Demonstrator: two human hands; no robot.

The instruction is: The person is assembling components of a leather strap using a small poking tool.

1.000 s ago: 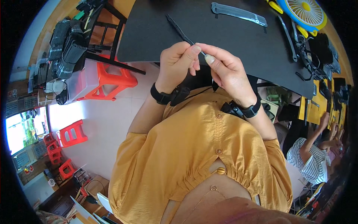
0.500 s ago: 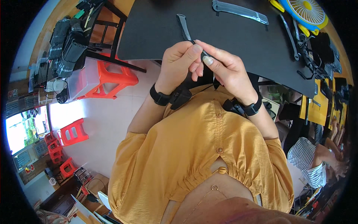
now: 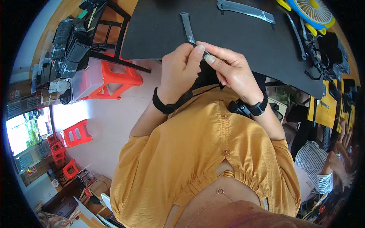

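- Head view, top centre of the frame: a grey-black strap (image 3: 187,28) runs from the hands toward the upper edge, its rounded end free above the black table (image 3: 159,34).
- Left hand (image 3: 178,64), centre of the frame: closed, the other fingers curled under, the thumb pressing the strap near its lower visible part.
- Right hand (image 3: 234,70), just beside it: thumb and index pinched nearly together on a dark part of the strap; the remaining fingers fold loosely below. What lies deeper between the palms is hidden.
- Step in hand, as I judge it: working the strap at the spot where both sets of fingertips meet. The next move seems to call for a firm left grip while the right fingertips make small, careful adjustments.
- Against the frame from a second ago: the strap showed as a thin dark edge slanting to the upper left; now its flat grey face is turned up and it stands more upright in the frame. The left hand is rolled so more of its back shows, and the dark block on the left wristband (image 3: 159,102) is out of sight.
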